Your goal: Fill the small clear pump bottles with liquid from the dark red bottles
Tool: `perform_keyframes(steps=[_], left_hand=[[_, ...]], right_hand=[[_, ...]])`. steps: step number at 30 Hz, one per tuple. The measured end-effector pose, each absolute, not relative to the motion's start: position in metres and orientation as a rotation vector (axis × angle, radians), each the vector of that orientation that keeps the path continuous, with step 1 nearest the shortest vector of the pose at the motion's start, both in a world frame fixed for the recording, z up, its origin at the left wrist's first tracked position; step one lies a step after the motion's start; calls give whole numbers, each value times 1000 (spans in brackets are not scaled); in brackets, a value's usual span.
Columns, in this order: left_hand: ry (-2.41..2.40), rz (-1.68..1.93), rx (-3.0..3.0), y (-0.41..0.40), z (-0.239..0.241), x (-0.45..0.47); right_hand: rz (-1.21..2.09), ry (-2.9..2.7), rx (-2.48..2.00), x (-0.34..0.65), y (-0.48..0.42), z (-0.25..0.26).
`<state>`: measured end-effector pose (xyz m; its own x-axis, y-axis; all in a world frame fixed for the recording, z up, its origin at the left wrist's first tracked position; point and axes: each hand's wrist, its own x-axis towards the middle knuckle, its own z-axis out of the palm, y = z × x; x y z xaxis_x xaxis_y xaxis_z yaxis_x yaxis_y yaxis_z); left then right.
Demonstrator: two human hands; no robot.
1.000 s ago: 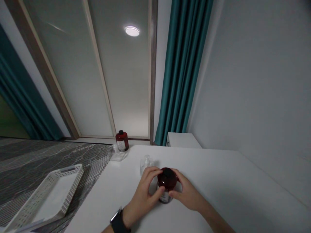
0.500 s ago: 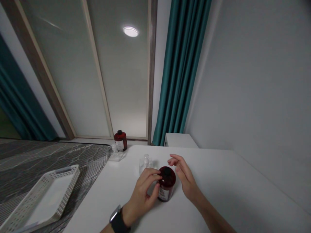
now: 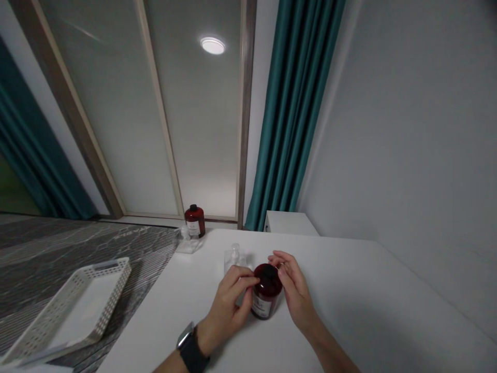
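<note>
A dark red bottle (image 3: pixel 267 285) with a black cap and a white label stands upright on the white table (image 3: pixel 341 311). My left hand (image 3: pixel 233 300), with a black watch on its wrist, rests its fingertips and thumb against the bottle's left shoulder. From the other side my right hand (image 3: pixel 295 290) curves round, its fingertips against the bottle's upper right. Just behind my left hand is a clear pump dispenser head in clear packaging (image 3: pixel 235 255), partly covered by that hand.
At the table's far left corner stands a second dark red bottle (image 3: pixel 195 221), beside another clear pump in packaging (image 3: pixel 189 242). A white perforated basket (image 3: pixel 99 305) is at lower left, over grey patterned flooring. Behind the table are a white cabinet (image 3: pixel 291 223) and a teal curtain (image 3: pixel 293 114).
My right hand has closed in on the bottle's right side, where a gap showed before. My left hand stays at its left side. The view has shifted slightly.
</note>
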<state>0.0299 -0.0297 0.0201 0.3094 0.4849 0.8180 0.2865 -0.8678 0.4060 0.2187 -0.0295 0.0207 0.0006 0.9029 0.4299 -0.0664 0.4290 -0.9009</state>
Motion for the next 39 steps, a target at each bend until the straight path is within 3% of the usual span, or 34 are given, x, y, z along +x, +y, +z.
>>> perform_keyframes(steps=[19,25,32,39], left_hand=[[750,1549,2396,-30,20,29],[752,1547,2397,-30,21,30],[760,1549,2402,-30,21,30],[765,1536,2412,-29,20,29]], right_hand=[[965,-1527,-686,217,-33,15],[765,-1569,-770,219,-33,16],[961,-1504,-673,214,-37,22],[717,-1559,-782,220,-35,22]])
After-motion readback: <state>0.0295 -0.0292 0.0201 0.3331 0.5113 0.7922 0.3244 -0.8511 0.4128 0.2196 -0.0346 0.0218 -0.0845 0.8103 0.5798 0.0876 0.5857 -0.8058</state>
